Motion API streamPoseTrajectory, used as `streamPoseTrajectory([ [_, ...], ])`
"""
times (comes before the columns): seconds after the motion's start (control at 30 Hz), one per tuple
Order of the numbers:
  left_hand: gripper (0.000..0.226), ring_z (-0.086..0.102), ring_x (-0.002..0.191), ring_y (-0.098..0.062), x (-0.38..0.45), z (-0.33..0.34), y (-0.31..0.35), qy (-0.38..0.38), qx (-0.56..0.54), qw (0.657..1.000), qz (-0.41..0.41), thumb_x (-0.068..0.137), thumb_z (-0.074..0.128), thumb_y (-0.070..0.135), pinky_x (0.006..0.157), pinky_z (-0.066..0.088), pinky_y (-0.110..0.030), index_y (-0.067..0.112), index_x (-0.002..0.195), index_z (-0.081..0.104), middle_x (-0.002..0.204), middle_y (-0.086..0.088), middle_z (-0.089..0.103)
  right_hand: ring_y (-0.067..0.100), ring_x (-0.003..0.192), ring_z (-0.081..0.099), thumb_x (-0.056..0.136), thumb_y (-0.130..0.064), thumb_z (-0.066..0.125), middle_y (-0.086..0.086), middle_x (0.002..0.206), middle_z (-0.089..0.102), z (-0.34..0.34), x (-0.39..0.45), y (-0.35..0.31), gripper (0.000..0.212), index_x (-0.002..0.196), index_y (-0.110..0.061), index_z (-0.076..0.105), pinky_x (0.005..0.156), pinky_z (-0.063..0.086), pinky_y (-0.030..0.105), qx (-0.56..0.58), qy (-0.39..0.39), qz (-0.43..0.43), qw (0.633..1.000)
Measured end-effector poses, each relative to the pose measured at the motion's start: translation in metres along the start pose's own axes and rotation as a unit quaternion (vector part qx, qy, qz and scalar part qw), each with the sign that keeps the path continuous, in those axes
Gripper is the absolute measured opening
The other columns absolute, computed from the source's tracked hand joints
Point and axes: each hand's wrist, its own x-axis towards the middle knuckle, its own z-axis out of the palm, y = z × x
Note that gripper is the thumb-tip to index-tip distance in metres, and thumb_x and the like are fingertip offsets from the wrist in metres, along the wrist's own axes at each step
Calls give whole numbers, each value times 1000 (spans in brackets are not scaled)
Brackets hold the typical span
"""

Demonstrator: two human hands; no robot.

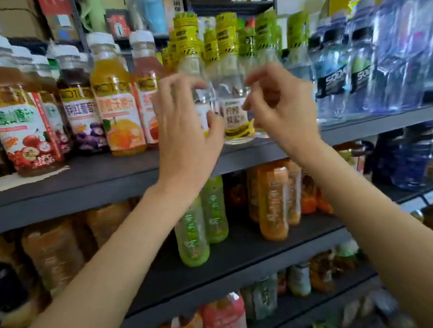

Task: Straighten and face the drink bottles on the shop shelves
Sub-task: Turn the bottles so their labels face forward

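My left hand (182, 119) is wrapped around a clear bottle (200, 99) with a yellow-green neck sleeve on the upper shelf (106, 178) — fingers curled over its shoulder, thumb pressing near its white label. My right hand (281, 106) hangs just beside the next clear bottle (234, 115), fingers loosely curled; motion blur keeps me from telling whether the fingertips touch the glass or grip anything. That second bottle stands upright at the front edge of the shelf, its label with dark characters and a yellow band facing me.

To the left on the same shelf stand juice bottles (115, 99) with white caps — red, purple and orange labels turned forward. To the right are blue soda bottles (333, 75), blurred. On the shelf below, green bottles (192, 234) and orange bottles (274, 203) stand upright between my forearms, and more bottles sit on the lowest shelf, too blurred to read.
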Motion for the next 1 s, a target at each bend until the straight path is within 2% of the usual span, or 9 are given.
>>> streamPoseTrajectory([
  [0.1,25,49,102,-28,-36,51,42,-118,-26,991,58,78,52,5,88,33,-25,2,102,54,105,-14,50,32,48,55,86,-22,42,18,59,60,-60,-38,62,19,87,-9,56,50,46,47,-30,78,63,995],
  [0.2,28,51,101,-29,-76,118,77,-230,-48,970,70,74,57,-1,89,37,-29,1,102,56,105,-14,52,32,50,56,86,-19,44,17,59,60,-114,-90,134,21,85,-4,58,52,46,43,-91,103,116,984],
  [0.33,31,49,105,-30,-110,227,113,-318,-24,947,37,75,57,4,91,37,-35,3,106,57,110,-13,52,29,62,59,89,-12,53,15,71,64,-175,-152,236,11,90,-2,59,56,45,38,-167,-32,275,946],
  [0.43,32,42,113,-27,-123,299,136,-365,-4,930,-31,81,55,11,96,34,-35,5,112,53,119,-10,46,22,81,61,88,-23,61,9,93,66,-209,-170,294,22,103,-6,59,68,48,36,-190,-108,377,900],
  [0.57,26,42,115,-24,-131,348,147,-370,11,925,-86,82,56,11,96,34,-32,8,107,53,117,-8,46,25,94,60,81,-31,70,9,121,56,-211,-148,339,54,125,-8,49,78,48,39,-150,-144,343,916],
  [0.7,20,51,99,-18,-129,360,142,-352,5,926,-135,85,54,9,80,34,-21,10,104,52,109,-1,46,29,102,59,78,-35,72,6,136,48,-175,-114,361,79,142,-13,30,70,45,35,-116,-183,276,936],
  [0.8,24,57,87,-17,-130,359,141,-377,2,912,-161,86,53,9,75,44,-32,15,109,48,111,2,47,35,109,55,78,-37,72,11,142,37,-156,-105,370,80,140,-7,30,73,45,40,-163,-210,290,919],
  [0.9,29,56,82,-10,-135,356,139,-383,9,903,-193,88,54,11,72,47,-30,17,116,46,115,3,48,40,98,58,73,-46,75,15,140,32,-153,-100,370,77,130,-8,39,65,38,37,-228,-226,286,903],
  [1.0,33,55,80,-7,-139,357,137,-375,1,897,-234,88,55,11,75,48,-32,15,119,44,116,2,50,42,95,59,67,-47,78,17,134,37,-165,-104,368,80,127,-10,39,65,35,34,-183,-209,300,913],
])
